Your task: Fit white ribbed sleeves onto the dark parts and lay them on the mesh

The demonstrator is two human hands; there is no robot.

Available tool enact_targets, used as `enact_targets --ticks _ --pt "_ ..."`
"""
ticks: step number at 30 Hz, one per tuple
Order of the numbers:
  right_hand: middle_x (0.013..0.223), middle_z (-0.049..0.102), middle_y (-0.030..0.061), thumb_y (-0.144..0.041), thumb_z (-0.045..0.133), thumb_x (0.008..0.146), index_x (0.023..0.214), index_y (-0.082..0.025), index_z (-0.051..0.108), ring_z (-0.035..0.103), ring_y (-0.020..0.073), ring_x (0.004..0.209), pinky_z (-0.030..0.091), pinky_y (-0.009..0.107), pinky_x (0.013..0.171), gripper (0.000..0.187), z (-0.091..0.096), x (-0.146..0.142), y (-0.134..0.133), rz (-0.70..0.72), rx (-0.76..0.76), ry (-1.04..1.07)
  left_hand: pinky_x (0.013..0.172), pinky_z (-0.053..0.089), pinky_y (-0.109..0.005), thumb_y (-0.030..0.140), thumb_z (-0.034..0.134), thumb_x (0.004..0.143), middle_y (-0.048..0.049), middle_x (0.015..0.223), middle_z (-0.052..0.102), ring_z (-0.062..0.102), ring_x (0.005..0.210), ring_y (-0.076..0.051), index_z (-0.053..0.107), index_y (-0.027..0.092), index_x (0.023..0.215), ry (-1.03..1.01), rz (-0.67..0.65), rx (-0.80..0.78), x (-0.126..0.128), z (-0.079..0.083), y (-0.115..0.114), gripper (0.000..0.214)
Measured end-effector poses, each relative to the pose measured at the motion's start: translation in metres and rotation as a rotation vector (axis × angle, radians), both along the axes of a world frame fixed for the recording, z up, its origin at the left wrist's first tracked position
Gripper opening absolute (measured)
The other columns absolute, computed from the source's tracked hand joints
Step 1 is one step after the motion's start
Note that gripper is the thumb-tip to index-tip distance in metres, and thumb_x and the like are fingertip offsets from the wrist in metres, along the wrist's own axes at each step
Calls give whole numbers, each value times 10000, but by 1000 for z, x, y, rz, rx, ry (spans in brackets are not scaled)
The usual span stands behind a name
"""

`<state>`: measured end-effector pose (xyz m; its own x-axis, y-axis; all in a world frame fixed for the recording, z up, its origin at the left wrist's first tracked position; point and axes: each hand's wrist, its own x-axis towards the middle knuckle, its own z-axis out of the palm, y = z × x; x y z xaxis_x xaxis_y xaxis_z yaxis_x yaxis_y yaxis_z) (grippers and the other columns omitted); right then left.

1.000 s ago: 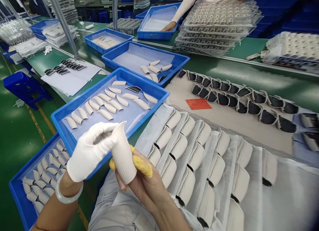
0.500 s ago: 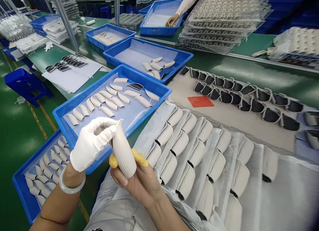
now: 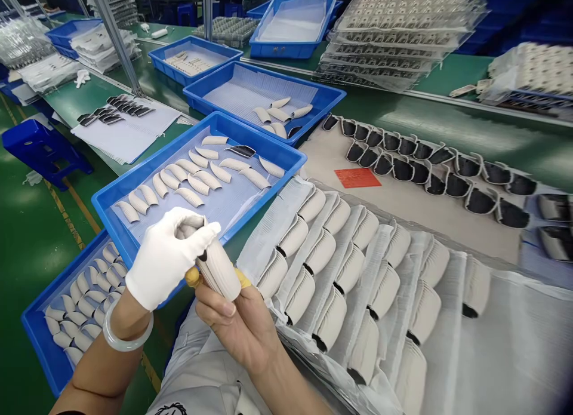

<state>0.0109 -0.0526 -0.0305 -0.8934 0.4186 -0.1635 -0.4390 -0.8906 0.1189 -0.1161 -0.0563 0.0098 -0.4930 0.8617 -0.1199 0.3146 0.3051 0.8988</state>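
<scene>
Between my two hands is a cream ribbed curved shell piece (image 3: pixel 220 273), tilted, with a bit of dark inner side showing. My left hand (image 3: pixel 166 257), in a white glove, pinches its upper end with thumb and fingers. Lower down, my right hand (image 3: pixel 244 325) grips the sides of the same piece; yellow covers sit on some of its fingertips. Just beyond my hands lies a blue tray (image 3: pixel 293 158) with similar pieces spread on a white lining. To the right, rows of cream shell pieces (image 3: pixel 329 319) rest between strips of white padding (image 3: pixel 358 310).
Another blue tray (image 3: pixel 31 325) of pieces stands at lower left. Dark-lined pieces (image 3: pixel 483 209) line the right side behind a red card (image 3: pixel 357 177). Farther back are more blue trays (image 3: pixel 340 95), stacked clear plastic trays (image 3: pixel 398 33), a metal post (image 3: pixel 114 39) and a blue stool (image 3: pixel 38 149).
The piece has turned and its upper end is now covered by my left fingers. The co-worker's hand at the back tray has left view. The view has shifted slightly.
</scene>
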Motion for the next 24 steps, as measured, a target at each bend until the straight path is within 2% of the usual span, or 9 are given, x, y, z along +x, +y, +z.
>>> enact_targets --ticks 5,10,14,20,24 --pt "811 652 81 -279 526 855 957 -81 678 267 44 467 327 136 464 269 0 -1 -2 -9 14 -4 660 495 -253 415 722 680 -8 818 650 610 750 -155 644 182 840 -85 -19 16 -2 0 1 293" --pt "791 655 73 -290 598 822 908 -84 679 282 62 486 319 172 466 237 -3 -1 -3 -21 60 -66 668 505 -250 400 720 701 -16 836 659 616 771 -161 648 180 843 -129 -38 28 -4 1 1 271" --pt "793 661 68 -370 620 813 899 -118 669 340 74 483 325 218 488 271 -4 0 -4 -55 139 -139 631 495 -228 348 727 709 -13 809 642 601 751 -154 664 190 857 -186 -84 58 -7 2 0 225" --pt "785 652 49 -423 677 775 931 -169 617 458 105 486 315 258 507 304 -4 6 -3 -178 293 -335 485 412 -196 320 683 766 9 694 586 486 555 -90 683 208 894 -269 -132 131 -10 -2 -5 170" --pt "795 637 47 -435 682 771 957 -171 609 473 104 490 322 257 506 332 -4 8 -2 -202 363 -373 524 454 -219 366 681 762 -14 744 624 531 591 -109 672 185 912 -264 -135 156 -8 -4 -6 236"
